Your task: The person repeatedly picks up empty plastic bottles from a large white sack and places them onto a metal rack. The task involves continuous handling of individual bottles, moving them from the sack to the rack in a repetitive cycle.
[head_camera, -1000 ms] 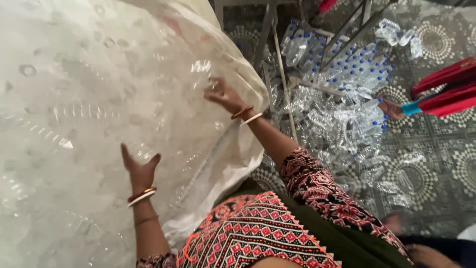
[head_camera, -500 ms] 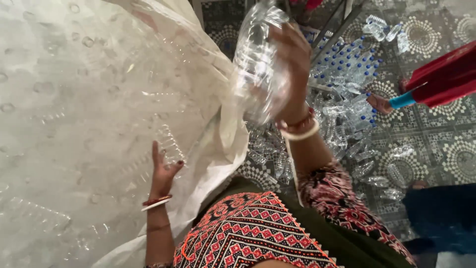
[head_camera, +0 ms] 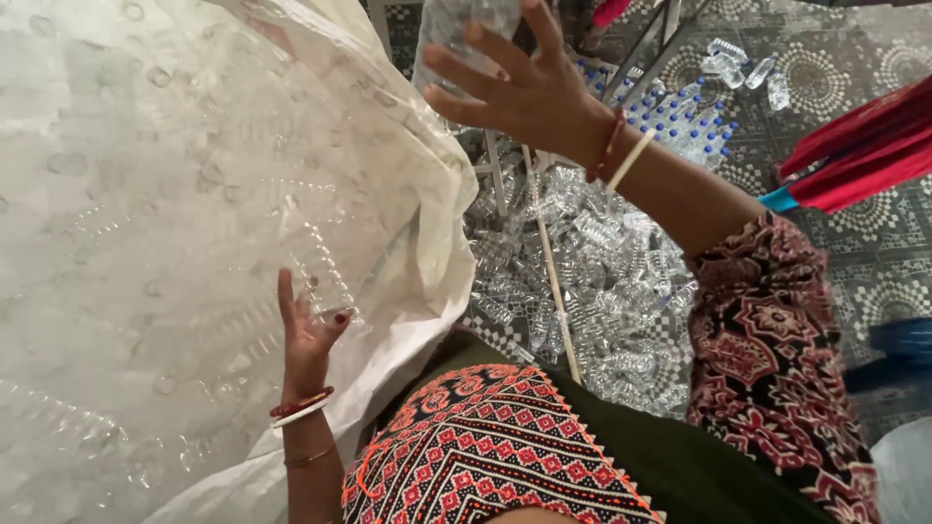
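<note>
The right hand (head_camera: pixel 519 92), which gripped a clear bottle (head_camera: pixel 466 24) half a second ago, now spreads its fingers, the bottle leaving it toward the far heap (head_camera: pixel 592 262). The left hand (head_camera: pixel 306 335) stays open against the near sack (head_camera: pixel 194 243). The bottle is cut off by the top edge; the sack's contents are blurred.

Sack (head_camera: pixel 175 243) left, bottle pile (head_camera: pixel 592 281) on floor (head_camera: pixel 835 87) right
</note>
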